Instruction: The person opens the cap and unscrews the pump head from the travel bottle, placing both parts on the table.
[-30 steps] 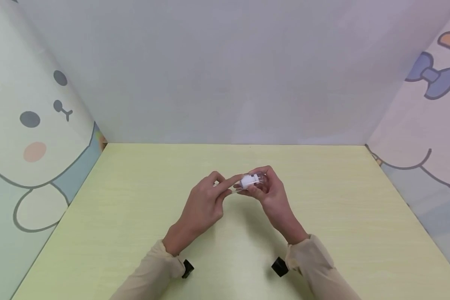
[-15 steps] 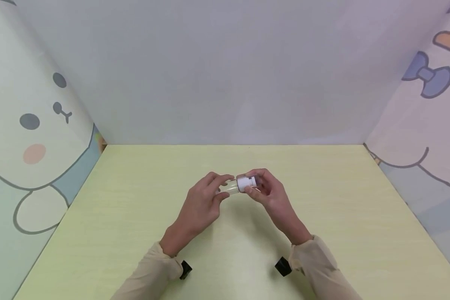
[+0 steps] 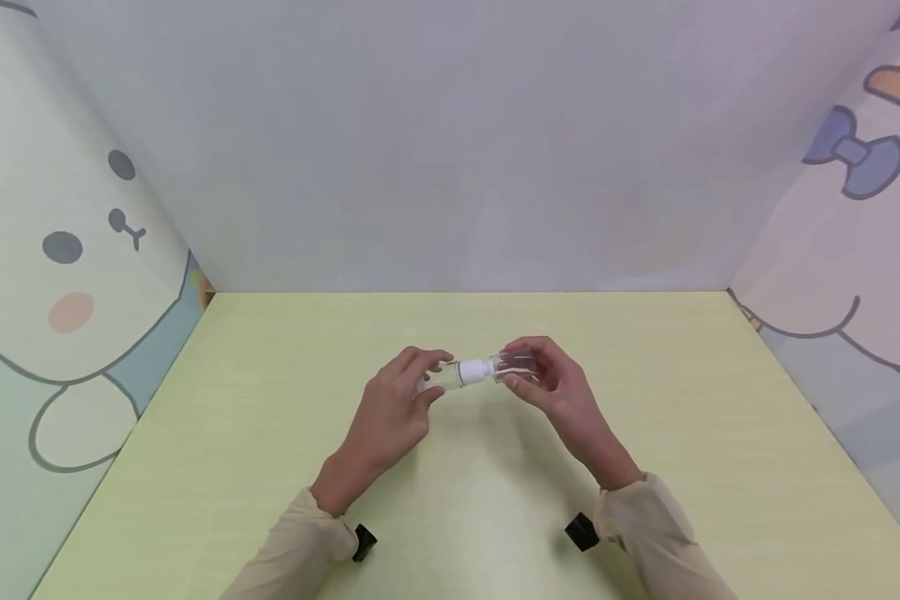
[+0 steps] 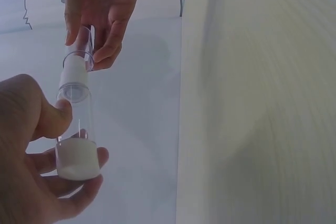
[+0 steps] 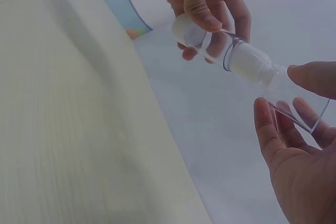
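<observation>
A slim clear pump bottle [image 3: 441,378] with a white pump collar [image 3: 472,370] is held sideways above the table. My left hand [image 3: 392,406] grips its body, thumb on one side and fingers on the other. In the left wrist view its white base [image 4: 77,159] shows near my fingers. The clear cap [image 3: 513,364] is pinched in my right hand [image 3: 558,390] between thumb and fingers. In the right wrist view the cap's open end [image 5: 269,80] lies around the narrow pump tip, while the wide white collar stands outside it.
Below the hands lies a pale yellow-green table [image 3: 285,350]. A plain grey-white panel [image 3: 450,150] rises at its back edge, and panels with cartoon prints [image 3: 67,250] flank both sides. Black wrist pieces [image 3: 582,532] hang by the sleeves.
My hands have moved apart, the left leftward and the right slightly rightward. The cap, which covered the white collar, has slid along it to the pump tip. The left fingers now hold the body.
</observation>
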A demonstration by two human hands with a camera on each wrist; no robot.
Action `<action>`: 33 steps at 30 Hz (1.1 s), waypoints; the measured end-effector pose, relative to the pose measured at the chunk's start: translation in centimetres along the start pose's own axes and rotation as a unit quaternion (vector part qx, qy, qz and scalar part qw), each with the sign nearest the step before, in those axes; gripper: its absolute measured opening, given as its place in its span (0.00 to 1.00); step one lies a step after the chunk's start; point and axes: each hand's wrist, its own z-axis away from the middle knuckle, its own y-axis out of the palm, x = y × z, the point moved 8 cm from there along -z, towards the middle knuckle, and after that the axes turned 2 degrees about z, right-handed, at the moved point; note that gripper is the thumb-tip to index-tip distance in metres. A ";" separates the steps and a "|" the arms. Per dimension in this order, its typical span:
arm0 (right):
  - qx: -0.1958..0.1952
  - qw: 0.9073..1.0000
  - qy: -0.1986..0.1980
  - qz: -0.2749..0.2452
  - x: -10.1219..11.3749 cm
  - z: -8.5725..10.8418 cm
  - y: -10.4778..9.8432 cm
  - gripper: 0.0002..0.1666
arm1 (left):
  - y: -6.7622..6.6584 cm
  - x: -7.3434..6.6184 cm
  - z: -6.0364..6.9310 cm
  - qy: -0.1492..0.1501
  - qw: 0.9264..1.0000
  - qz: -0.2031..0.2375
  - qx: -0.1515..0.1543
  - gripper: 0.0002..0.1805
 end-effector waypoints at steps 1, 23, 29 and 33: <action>0.000 1.000 -0.002 0.003 0.0 0.0 -0.1 0.23 | -0.1 0.1 0.0 -0.002 1.000 0.000 -0.001 0.27; -0.013 0.968 -0.041 0.249 -1.7 -0.5 0.0 0.25 | -0.1 0.6 0.1 -0.004 1.000 -0.007 -0.003 0.26; -0.011 0.950 -0.043 0.309 -2.2 -0.7 0.0 0.25 | -0.1 0.6 0.2 -0.006 1.000 -0.001 -0.002 0.26; -0.006 0.941 -0.037 0.335 -2.7 -0.8 0.0 0.25 | 0.0 0.7 0.2 -0.007 1.000 0.004 0.000 0.26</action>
